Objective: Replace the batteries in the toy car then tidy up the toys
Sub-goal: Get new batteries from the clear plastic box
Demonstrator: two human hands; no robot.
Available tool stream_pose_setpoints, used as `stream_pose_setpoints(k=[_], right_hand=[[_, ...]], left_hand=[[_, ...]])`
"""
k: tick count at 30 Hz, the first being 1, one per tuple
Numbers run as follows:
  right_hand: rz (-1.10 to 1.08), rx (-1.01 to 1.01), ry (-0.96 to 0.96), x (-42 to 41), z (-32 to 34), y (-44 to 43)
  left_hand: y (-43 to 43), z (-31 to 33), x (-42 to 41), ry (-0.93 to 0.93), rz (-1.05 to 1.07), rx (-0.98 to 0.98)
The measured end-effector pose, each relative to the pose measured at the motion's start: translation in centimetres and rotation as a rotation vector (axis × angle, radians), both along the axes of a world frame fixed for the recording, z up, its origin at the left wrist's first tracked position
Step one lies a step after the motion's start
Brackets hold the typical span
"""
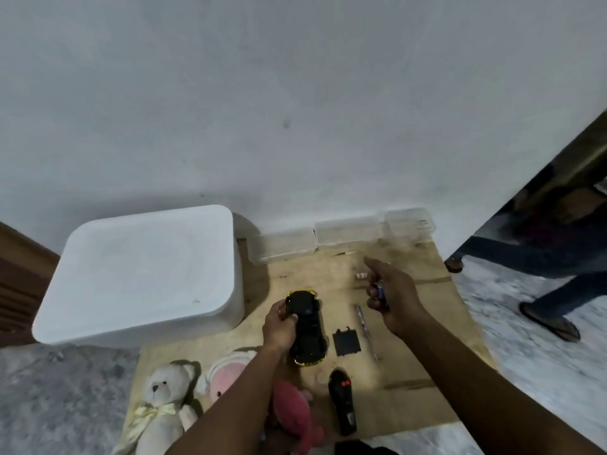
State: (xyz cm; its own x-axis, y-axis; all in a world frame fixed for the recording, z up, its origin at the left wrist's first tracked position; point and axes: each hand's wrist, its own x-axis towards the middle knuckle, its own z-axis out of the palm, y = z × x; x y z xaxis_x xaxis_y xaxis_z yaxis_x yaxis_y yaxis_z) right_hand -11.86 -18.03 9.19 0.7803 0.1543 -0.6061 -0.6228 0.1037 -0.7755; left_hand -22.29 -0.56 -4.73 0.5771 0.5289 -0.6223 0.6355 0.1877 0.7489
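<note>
Two hands work: left hand (279, 326) clamps the upturned black-and-yellow toy car (307, 326); beside it, right hand (391, 295) curls on blue batteries (380, 289), forefinger out

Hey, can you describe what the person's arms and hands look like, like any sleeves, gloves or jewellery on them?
Both arms are bare up to the bottom edge of the picture, with no sleeves showing. The left hand and right hand wear no gloves. No watch, bracelet or ring can be made out on either wrist or hand, though the picture is dim and slightly blurred, so small details could be missed.
</note>
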Motion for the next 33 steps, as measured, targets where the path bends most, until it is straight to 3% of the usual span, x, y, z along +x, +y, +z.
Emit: stream_pose_setpoints(k=[8, 11, 17, 20, 24, 26, 30, 33], right_hand=[[0.037, -0.020, 0.029, 3.7, -2.3, -1.9], [0.061, 0.022, 0.040, 5.6, -2.8, -2.8], [0.042, 0.000, -0.060, 10.2, -4.7, -5.7], [0.014, -0.043, -0.093, 13.3, -6.0, -8.2], [0.035, -0.256, -0.211, 17.8, -7.4, -11.6], [0.094, -0.490, -0.342, 20.2, -8.5, -12.9], [0.403, -1.016, -0.574, 23.8, -10.4, -14.4], [0.678, -1.175, -0.759, 25.4, -11.5, -14.4]], left_hand=[[-0.6, 0.8, 0.5, 0.098, 0.065, 0.147], [-1.2, 2.6, 1.4, 0.053, 0.038, 0.390], [-3.3, 5.9, 8.1, -0.191, -0.205, 0.595], [-5.6, 7.5, 13.5, -0.235, -0.382, 0.595], [-8.5, 8.3, 19.8, -0.177, -0.634, 0.619], [-10.0, 8.0, 22.6, -0.177, -0.744, 0.667], [-12.8, 7.3, 27.3, -0.170, -0.933, 0.781], [-14.2, 6.3, 30.1, -0.131, -1.032, 0.871]])
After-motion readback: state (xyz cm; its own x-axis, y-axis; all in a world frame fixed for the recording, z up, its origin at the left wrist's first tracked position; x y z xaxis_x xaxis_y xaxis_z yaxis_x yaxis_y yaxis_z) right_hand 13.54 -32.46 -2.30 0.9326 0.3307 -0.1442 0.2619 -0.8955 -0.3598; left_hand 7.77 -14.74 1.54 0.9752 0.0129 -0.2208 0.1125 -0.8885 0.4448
